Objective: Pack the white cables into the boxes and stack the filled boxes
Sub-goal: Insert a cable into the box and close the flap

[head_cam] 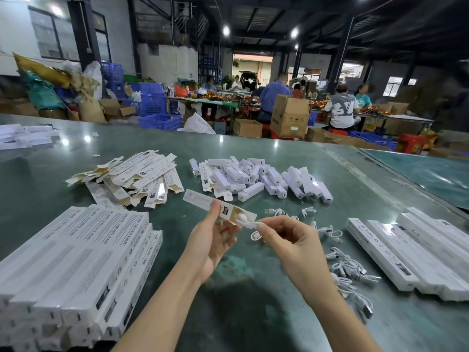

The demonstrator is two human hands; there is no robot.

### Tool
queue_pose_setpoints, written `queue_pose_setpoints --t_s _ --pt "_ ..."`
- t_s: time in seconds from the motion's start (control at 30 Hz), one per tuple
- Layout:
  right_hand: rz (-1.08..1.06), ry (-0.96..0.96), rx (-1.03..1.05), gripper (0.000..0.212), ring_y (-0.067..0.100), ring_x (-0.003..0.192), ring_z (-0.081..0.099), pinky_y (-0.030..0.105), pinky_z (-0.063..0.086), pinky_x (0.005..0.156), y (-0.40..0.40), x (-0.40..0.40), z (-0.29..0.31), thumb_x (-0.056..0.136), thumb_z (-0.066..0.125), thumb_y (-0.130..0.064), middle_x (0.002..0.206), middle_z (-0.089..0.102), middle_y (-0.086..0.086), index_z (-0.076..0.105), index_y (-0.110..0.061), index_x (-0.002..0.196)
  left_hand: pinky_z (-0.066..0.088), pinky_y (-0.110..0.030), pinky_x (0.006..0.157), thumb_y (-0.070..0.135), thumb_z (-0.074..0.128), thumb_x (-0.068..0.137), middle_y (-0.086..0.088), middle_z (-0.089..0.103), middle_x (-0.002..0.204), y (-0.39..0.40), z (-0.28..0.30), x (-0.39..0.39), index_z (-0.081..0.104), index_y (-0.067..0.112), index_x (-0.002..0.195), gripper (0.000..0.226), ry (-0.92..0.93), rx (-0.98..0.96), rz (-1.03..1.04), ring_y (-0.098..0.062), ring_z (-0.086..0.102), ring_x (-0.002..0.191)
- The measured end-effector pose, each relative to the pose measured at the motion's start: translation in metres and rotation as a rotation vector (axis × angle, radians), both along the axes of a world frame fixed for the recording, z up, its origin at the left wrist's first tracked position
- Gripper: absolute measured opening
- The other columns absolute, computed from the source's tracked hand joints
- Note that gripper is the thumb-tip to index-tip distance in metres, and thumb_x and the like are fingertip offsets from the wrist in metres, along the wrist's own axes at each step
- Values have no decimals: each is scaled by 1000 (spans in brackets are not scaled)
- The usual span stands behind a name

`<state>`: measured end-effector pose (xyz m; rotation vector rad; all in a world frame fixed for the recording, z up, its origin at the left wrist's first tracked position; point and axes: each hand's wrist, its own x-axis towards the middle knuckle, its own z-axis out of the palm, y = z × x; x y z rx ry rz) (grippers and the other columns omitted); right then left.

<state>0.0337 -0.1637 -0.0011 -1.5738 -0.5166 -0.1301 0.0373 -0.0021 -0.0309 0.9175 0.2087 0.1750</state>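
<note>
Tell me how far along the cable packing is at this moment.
Done: a large stack of boxes sits at the near left. In hand: the left hand holds a small open box while the right hand feeds a white cable into its end. Left: loose cables and flat unfilled boxes.

On the table (253,313), stacked boxes (76,255) lie to my left, another row of boxes (411,252) to my right. Loose cables (347,270) lie between (nearer the right row). Behind sit flat cartons (132,176) left, short boxes (261,179) right.
</note>
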Motion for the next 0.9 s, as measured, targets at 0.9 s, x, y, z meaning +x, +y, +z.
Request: queue_pose_setpoints --t_s 0.9 --pt "-449 -341 -11 24 13 68 53 15 38 61 13 2 -26 73 79 1 71 58 -6 64 -17 67 46 -29 74 42 56 82 -4 72 84 -25 1 -11 57 10 108 41 -100 138 -201 -13 68 72"
